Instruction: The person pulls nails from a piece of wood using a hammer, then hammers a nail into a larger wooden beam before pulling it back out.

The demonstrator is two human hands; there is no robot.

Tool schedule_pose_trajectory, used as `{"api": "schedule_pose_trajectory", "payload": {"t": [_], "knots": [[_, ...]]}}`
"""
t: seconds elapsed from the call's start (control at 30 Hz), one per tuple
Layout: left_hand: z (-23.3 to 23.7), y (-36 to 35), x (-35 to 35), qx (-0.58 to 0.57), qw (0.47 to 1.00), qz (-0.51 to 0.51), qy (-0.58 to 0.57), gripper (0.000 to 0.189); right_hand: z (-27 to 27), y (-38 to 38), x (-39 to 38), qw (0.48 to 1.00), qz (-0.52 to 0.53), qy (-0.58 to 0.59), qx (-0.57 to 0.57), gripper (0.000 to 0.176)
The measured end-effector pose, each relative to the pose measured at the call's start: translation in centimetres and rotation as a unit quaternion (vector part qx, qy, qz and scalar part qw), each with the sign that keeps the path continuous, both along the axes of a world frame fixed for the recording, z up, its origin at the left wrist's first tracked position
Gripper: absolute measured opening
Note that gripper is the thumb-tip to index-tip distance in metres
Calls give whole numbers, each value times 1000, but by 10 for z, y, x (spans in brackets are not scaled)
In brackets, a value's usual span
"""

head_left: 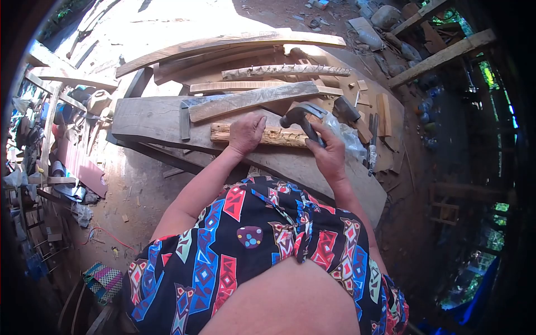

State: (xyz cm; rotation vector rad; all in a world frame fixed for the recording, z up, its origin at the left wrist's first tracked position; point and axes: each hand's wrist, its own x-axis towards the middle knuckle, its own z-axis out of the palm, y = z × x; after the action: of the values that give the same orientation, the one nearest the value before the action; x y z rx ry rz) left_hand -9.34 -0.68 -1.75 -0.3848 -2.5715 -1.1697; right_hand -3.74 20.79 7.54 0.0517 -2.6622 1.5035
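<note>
My right hand (328, 149) is wrapped around the handle of a claw hammer (303, 115). The hammer's dark metal head is raised above a short, rough piece of wood (282, 136) that lies along the bench. My left hand (247, 134) is closed over the same wood, left of the hammer, with thumb and fingers pressed together. Whatever those fingers may pinch is too small to make out. Just beyond my left hand, a planed wooden bar (254, 101) lies at a slant across the bench.
The thick plank bench (148, 120) runs under my hands. Farther back lie a long curved beam (229, 44) and a bark-edged strip (285, 71). To the right are a mallet-like block (347, 109), a clear plastic bag (343, 134) and a chisel-like tool (372, 151).
</note>
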Motion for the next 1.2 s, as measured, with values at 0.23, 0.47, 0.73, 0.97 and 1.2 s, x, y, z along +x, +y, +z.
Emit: {"api": "schedule_pose_trajectory", "payload": {"t": [0.23,0.47,0.73,0.97,1.2], "knots": [[2,0,0,0,1000,0,-13,18,3,-1,-3,997,5,77,-6,37],[1,0,-1,22,1000,13,-12,20,27,-6,-8,997,-9,44,-68,37],[-1,-1,-4,69,997,17,-8,21,-10,2,-4,996,30,3,80,38],[0,-2,-3,80,997,12,-15,21,17,-8,-1,997,14,73,-39,39],[-4,-9,-9,208,978,17,2,25,-17,3,2,999,13,12,41,36]]}}
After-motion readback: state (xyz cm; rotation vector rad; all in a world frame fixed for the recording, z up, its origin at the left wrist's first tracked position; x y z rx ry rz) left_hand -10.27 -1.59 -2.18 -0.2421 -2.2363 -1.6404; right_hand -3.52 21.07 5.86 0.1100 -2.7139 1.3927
